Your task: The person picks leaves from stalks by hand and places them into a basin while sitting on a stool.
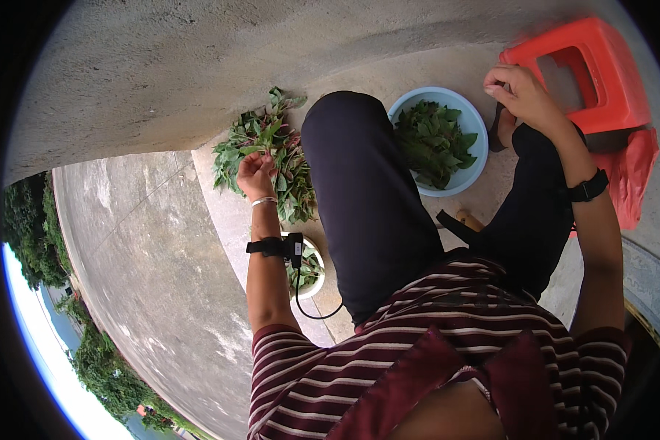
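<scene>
My left hand (256, 175) is over a loose pile of leafy greens (291, 190) with reddish stems, on the concrete floor beside my knee. Its fingertips are pinched on a leafy stem (267, 156), partly hidden by the fingers. My right hand (520, 93) is raised beyond my other knee, its fingers loosely curled and nothing visible in them. Between my legs stands a light blue plastic basin (477, 165) holding picked green leaves (434, 143). Under my left forearm, a white container (320, 280) with more greens is partly covered.
A red plastic stool (627, 82) stands beyond my right hand, with a red plastic bag (632, 181) by it. A rough concrete wall (198, 71) rises ahead. A black cable (316, 317) hangs from the device strapped to my left forearm.
</scene>
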Demonstrator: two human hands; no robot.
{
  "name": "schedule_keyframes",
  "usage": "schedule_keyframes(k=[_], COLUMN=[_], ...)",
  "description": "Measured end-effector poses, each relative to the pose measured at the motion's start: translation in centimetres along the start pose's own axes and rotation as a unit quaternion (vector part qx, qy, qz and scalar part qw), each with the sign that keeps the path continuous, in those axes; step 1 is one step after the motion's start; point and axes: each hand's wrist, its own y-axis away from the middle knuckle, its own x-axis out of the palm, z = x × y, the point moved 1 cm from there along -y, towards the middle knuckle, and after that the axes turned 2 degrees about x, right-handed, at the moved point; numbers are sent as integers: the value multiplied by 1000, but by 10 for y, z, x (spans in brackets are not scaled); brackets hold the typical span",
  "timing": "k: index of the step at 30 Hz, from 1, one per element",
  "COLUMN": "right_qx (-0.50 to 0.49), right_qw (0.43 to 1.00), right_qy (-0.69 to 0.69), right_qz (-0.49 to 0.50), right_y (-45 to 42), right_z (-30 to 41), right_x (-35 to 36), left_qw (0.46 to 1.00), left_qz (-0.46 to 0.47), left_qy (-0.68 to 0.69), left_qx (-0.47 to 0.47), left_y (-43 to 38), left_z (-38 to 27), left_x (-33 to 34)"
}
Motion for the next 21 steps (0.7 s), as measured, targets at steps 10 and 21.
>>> schedule_keyframes(k=[10, 21], right_qx=[97, 144], right_qw=[971, 900], right_qy=[-205, -408], right_qz=[-78, -49], right_y=[-12, 10], right_z=[-36, -27], right_x=[10, -24], left_qw=[913, 853], left_qz=[338, 479], left_qy=[161, 166], left_qx=[162, 121], left_y=[69, 131], left_z=[-237, -208], left_x=[183, 332])
